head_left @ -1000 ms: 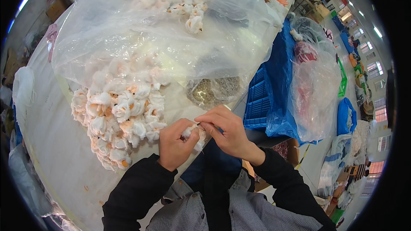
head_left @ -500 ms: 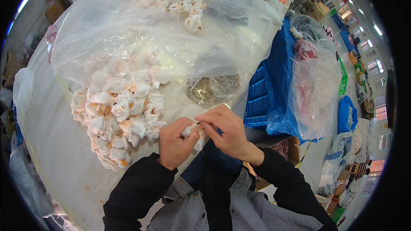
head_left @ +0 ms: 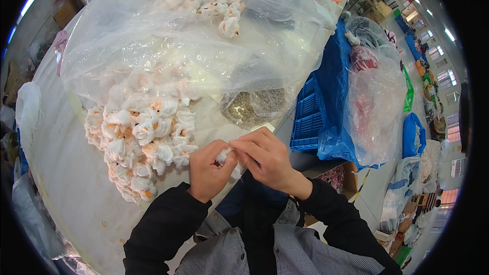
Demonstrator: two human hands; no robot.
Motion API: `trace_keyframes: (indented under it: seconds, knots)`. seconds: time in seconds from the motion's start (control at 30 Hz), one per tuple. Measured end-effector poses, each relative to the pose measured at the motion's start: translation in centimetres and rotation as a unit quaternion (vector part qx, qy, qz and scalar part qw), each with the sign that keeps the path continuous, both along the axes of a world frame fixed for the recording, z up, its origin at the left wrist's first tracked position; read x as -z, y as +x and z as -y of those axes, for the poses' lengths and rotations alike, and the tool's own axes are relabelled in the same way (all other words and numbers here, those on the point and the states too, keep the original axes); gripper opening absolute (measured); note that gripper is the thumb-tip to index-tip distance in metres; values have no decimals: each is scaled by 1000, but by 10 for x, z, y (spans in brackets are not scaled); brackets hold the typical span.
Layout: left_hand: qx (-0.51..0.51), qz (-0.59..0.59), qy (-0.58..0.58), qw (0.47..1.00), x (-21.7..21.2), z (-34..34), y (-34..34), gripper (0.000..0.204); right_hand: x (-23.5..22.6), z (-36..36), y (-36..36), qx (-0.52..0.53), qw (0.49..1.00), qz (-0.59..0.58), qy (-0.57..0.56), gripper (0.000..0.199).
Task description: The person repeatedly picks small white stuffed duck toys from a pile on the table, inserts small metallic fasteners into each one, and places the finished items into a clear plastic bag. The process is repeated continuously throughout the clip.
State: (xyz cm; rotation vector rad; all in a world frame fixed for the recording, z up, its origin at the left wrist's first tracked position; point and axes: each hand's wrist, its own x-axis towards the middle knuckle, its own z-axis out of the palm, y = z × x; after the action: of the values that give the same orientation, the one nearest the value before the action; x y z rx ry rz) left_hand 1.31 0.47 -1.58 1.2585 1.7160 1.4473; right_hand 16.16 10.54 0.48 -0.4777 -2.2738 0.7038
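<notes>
In the head view, both hands meet just above the person's chest, at the near edge of a white tabletop [head_left: 61,173]. The left hand [head_left: 208,169] is curled closed, its fingers pinching a small white fluffy flower piece [head_left: 224,156] from the left. The right hand [head_left: 265,155] is also closed on the same piece from the right, fingertips bent down onto it, so the piece sits between the two hands and is largely hidden by them. Both forearms wear black sleeves [head_left: 163,229] over a checked grey garment.

Just left of the hands, a heap of white and peach fabric flowers [head_left: 140,142] lies on the tabletop, spilling from the mouth of a large clear plastic bag [head_left: 193,46] that holds more of the same flowers farther back. Near the right hand, beyond its fingers, a smaller clear bag of brownish small parts [head_left: 254,106] rests under the big bag's edge.

To the right of the tabletop stands a blue plastic crate [head_left: 308,122] lined with a blue bag, and beside it another clear bag [head_left: 374,102] with pink and dark contents.
</notes>
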Motion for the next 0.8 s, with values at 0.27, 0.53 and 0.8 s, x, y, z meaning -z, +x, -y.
trace_keyframes:
  seconds: [0.27, 0.53, 0.8]
  knots:
    - [30, 6, -1, 1000, -2, -1, -2, 10, 0, -3, 6, 2, 997, 23, -74, 29]
    - [46, -3, -1, 999, 2, 0, -1, 10, -9, -9, 9, -18, 989, 54, -139, 11]
    - [73, -53, -7, 996, 6, 1, -4, 13, -9, -17, 9, -74, 978, 95, -169, 11]
